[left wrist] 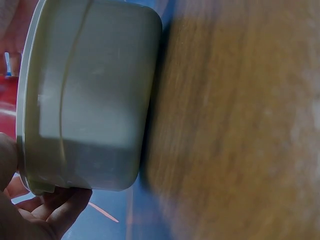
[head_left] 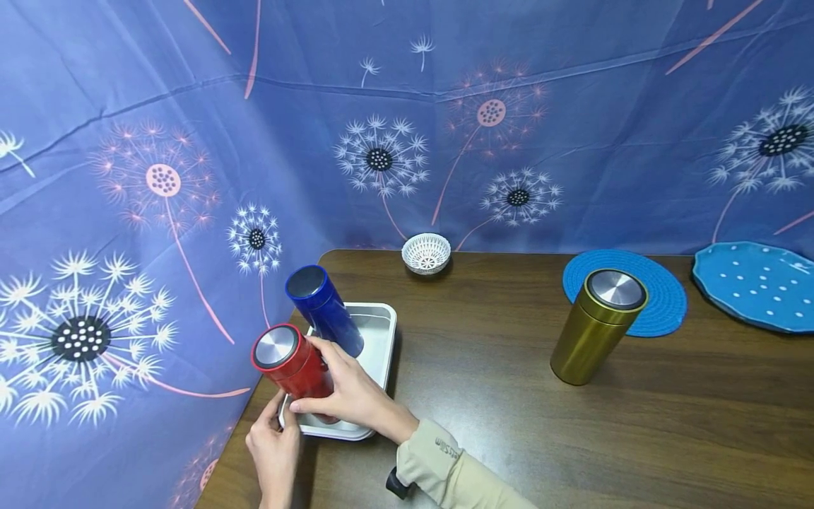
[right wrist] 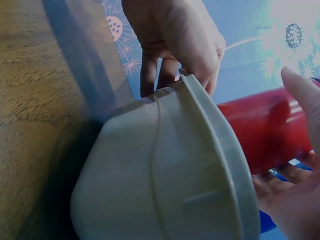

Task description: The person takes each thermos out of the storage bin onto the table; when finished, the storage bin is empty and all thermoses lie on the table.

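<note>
At the table's left end is a white plastic tub (head_left: 386, 332) with a flared rim. A red flask (head_left: 308, 375) with a steel-topped lid stands in its near part, leaning left in the head view. My right hand (head_left: 352, 392) grips the red flask, thumb on the near side and fingers round the far side. Behind it a blue flask (head_left: 333, 314) stands in the same tub. My left hand (head_left: 275, 445) pinches the tub's near left corner; in the left wrist view its fingers (left wrist: 70, 207) lie against the outer wall below the rim.
A gold flask (head_left: 585, 339) stands right of centre, in front of a round blue woven mat (head_left: 664, 300). At the far right lies a blue dotted plate (head_left: 757, 283). A small white openwork bowl (head_left: 426, 253) sits by the back edge. Patterned blue cloth (head_left: 305, 134) hangs behind and left.
</note>
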A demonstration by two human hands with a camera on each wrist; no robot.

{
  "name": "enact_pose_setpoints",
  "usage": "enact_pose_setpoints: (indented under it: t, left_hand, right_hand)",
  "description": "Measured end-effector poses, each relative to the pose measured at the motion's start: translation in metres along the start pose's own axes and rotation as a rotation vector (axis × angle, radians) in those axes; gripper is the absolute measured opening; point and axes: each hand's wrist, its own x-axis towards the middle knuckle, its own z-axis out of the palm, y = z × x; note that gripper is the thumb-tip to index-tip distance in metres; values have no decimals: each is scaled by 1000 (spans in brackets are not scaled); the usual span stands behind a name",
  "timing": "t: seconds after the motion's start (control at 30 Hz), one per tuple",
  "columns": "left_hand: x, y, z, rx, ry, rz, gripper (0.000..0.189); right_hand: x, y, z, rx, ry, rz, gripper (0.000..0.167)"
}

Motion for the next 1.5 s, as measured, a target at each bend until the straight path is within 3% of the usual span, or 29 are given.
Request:
enact_pose_setpoints:
  t: [0.23, 0.6, 0.9, 1.5]
  left_hand:
    - [0, -1, 2, -3, 15, -11, 24]
    - [-1, 1, 2, 4, 16, -32, 25]
    - [-3, 1, 1, -12, 14, -47, 32]
    - [-2, 1, 0, -35, -5, -61, 29]
  right_hand:
    - [0, -1, 4, 6, 41, 36, 75]
    - [1, -6, 0, -57, 66, 25, 75]
    - [6, -23, -21, -74, 156, -35, 73]
    - [-1, -44, -62, -53, 243, -7, 74]
